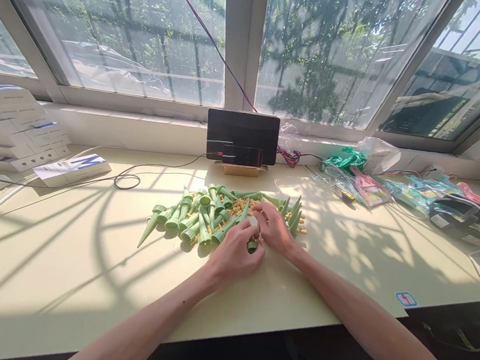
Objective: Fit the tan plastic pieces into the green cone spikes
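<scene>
My left hand [238, 249] is closed around a green plastic cone-shaped spike [251, 247], whose wide round end shows between the fingers. My right hand [275, 229] is right beside it, fingers bent and nearly meeting the left fingertips. Whatever sits between the right fingers is too small and hidden to make out. To the left of both hands lies a heap of green spikes [186, 211], pointed bodies with ribbed round ends. Small tan pegs [241, 207] are scattered among and behind them. Several more spikes [294, 210] lie just beyond my right hand.
Behind the heap, a black tablet [243, 126] and a phone [242, 156] lean on a small cardboard stand [241, 170]. White boxes [20, 125] are stacked at the left, near a thin black cable [127, 180]. Plastic bags [369, 187] and a black strapped device [461, 218] lie at the right.
</scene>
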The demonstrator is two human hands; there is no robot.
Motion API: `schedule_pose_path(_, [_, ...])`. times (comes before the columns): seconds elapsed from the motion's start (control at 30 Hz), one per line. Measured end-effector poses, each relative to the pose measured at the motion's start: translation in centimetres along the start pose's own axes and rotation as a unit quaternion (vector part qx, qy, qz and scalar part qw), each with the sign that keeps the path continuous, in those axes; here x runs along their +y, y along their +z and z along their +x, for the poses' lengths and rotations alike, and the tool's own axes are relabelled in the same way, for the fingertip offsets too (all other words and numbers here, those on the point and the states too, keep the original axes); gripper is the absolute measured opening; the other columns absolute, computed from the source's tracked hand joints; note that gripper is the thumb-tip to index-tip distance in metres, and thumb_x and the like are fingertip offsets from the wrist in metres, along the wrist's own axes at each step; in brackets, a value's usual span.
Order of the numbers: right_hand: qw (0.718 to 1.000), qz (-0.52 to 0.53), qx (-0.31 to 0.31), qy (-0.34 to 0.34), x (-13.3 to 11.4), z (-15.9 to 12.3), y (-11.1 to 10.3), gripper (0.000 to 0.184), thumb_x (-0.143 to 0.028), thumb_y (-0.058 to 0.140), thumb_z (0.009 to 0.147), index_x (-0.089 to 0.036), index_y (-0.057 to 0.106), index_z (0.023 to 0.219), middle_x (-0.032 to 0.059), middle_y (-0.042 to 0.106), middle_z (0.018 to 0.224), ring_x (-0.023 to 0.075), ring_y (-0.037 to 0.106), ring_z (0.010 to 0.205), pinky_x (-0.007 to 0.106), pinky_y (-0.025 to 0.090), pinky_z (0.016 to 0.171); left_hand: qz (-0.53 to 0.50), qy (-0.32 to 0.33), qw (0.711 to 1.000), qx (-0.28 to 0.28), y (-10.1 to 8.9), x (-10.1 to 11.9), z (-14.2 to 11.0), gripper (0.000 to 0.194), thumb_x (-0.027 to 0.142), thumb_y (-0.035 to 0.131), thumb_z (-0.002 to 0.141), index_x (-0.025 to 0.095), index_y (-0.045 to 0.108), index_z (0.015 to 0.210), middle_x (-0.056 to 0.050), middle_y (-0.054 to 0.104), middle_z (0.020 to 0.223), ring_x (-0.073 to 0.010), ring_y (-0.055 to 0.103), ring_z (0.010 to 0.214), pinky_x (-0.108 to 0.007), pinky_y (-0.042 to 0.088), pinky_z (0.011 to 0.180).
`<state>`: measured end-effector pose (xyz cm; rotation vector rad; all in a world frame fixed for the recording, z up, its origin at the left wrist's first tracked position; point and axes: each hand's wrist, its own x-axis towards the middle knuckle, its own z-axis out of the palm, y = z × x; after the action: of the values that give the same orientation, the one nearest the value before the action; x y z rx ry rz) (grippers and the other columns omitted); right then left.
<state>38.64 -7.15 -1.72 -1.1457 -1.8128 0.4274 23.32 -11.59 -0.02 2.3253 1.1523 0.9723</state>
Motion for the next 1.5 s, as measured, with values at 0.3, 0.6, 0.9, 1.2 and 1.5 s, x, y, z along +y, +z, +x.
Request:
schedule_pose_path(0.3, [0.998,0.062,0.013,0.023,-0.9,-0.2,-0.5,0.020,-0.031,0.042,0.102,-0.019,0.058,0.105,0.0082,0.064,0.106,0.0137,0.058,0.061,0.031,0.050,0.062,-0.021,0.003,0.999,0.048,-0.2,-0.1,0.1,0.005,0.016,0.055,0.079,0.019,0.057,0.076,-0.001,0.054,0.077,-0.0132,0.050,0.065,-0.027,0.043,0.061])
schedule_pose_path(0.6, [0.998,0.041,0.053,0.011,-1.2,-0.1,-0.8,0.018,-0.028,0.043,0.101,-0.020,0.060,0.103,0.0090,0.063,0.107,0.0153,0.059,0.068,0.033,0.053,0.068,-0.048,-0.031,0.992,0.110,-0.4,-0.2,0.5,0.006,0.019,0.055,0.084,0.021,0.062,0.084,-0.003,0.058,0.085,-0.0143,0.058,0.069,-0.025,0.048,0.055])
schedule_pose_path(0.9, [0.998,0.041,0.053,0.020,-1.1,-0.2,-0.7,0.025,-0.034,0.039,0.104,-0.020,0.059,0.103,0.0084,0.062,0.103,0.0140,0.056,0.062,0.032,0.050,0.063,-0.100,-0.081,0.977,0.169,-0.7,-0.2,0.8,0.016,0.023,0.058,0.086,0.020,0.063,0.101,-0.008,0.065,0.102,-0.0195,0.066,0.091,-0.031,0.061,0.071])
schedule_pose_path(1.2, [0.997,0.056,0.052,0.021,-1.7,-0.2,-0.9,0.025,-0.034,0.037,0.105,-0.021,0.057,0.099,0.0056,0.061,0.099,0.0099,0.054,0.051,0.030,0.048,0.058,-0.165,-0.174,0.952,0.192,-1.5,-0.3,1.3,0.024,0.032,0.061,0.088,0.022,0.061,0.109,-0.007,0.072,0.102,-0.0210,0.072,0.088,-0.037,0.059,0.083])
schedule_pose_path(1.5, [0.997,0.075,0.035,0.002,-2.0,-0.4,-0.5,0.025,-0.037,0.037,0.105,-0.022,0.056,0.099,0.0059,0.063,0.101,0.0096,0.053,0.050,0.029,0.047,0.057,-0.217,-0.200,0.932,0.211,-1.3,-1.1,1.5,0.027,0.035,0.063,0.085,0.021,0.057,0.107,-0.006,0.068,0.100,-0.0182,0.072,0.074,-0.033,0.058,0.071])
